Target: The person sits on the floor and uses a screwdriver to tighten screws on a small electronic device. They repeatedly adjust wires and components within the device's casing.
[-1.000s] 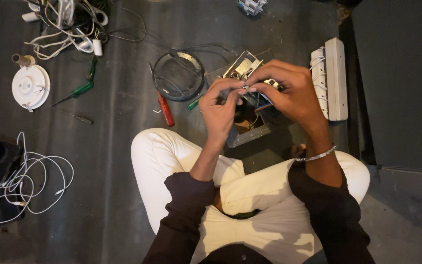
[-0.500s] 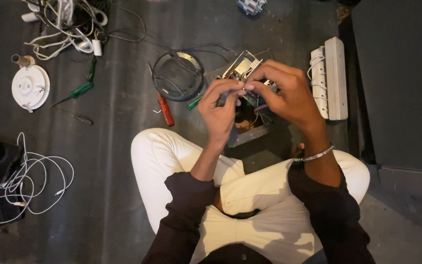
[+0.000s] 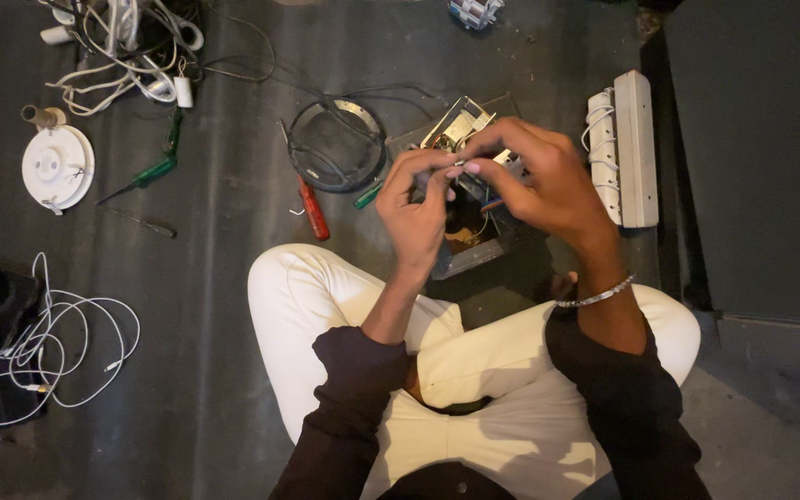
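Your left hand [image 3: 416, 206] and right hand [image 3: 537, 178] met above your crossed legs, fingertips pinched together on a small metal part [image 3: 460, 164] too tiny to make out. It sat between the two hands, right of your left thumb and left of your right fingers, both equally near. Just beyond, the open electrical box [image 3: 470, 190] lay on the floor under your hands. Farther out were the red screwdriver [image 3: 312, 208], the round black ring [image 3: 335, 144] and the white power strip [image 3: 624, 148]. Against half a second before, your hands had hardly shifted, the pinch unchanged.
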